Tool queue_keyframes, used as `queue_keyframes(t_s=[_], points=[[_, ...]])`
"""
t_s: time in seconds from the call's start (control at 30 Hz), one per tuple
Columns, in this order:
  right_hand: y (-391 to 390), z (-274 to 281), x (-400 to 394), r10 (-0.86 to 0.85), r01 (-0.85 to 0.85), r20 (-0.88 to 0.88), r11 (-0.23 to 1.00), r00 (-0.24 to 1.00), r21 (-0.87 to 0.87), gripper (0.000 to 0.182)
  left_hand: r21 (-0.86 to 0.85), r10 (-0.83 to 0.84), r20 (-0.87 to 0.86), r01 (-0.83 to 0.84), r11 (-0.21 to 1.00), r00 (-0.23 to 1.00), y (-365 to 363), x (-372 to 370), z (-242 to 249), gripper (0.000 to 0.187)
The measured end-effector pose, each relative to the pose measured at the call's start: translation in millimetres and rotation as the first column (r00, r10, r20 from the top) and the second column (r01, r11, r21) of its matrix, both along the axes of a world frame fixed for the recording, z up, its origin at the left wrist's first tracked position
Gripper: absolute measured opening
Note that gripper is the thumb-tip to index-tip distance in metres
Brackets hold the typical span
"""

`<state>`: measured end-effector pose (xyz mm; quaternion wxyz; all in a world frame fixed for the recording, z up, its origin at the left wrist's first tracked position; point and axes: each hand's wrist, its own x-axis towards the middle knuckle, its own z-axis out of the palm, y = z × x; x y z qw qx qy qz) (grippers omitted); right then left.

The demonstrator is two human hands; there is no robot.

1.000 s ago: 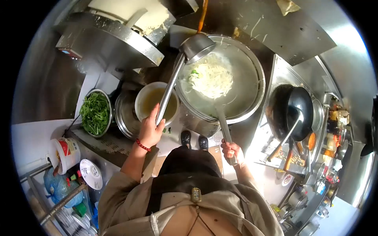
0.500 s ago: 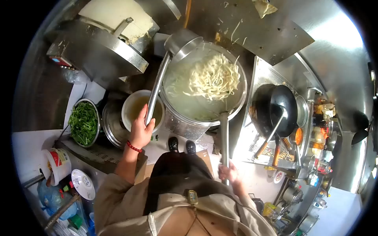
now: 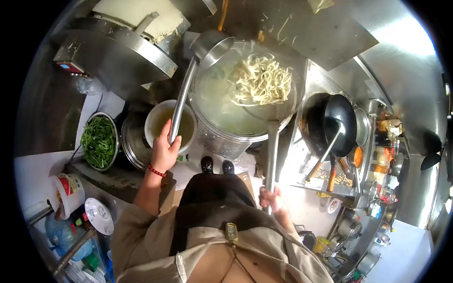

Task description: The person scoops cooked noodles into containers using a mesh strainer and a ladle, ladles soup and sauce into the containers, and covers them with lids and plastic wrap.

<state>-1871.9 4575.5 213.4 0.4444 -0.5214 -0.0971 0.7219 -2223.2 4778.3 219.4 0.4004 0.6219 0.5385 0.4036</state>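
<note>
Kitchen: noodles (image 3: 265, 81) above the pot (image 3: 221, 141), likely so drips land inside.
Left fingers (image 3: 165, 130) wrap the ladle (image 3: 185, 88); right fingers (image 3: 265, 197) grip the strainer (image 3: 272, 151).

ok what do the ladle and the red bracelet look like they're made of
The ladle looks like stainless steel, smooth and silvery with bright highlights. The bracelet has rounded red beads, seemingly glossy; plastic, glass or stone, I can't tell.
</note>
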Motion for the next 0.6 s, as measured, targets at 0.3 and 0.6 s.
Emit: queue_keyframes(t_s=[0.3,0.6], points=[[23.7,41.3,2.9,-0.186,0.229,-0.636,0.973,0.749,-0.016,0.029,-0.185,0.007,0.055,0.003,0.983,0.998,1.8,4.2,15.7,0.054],[23.5,104.8,11.0,-0.165,0.266,-0.647,0.962,0.745,0.062,0.033,-0.184,0.049,-0.021,-0.052,0.982,0.999,5.4,-0.6,6.2,0.055]])
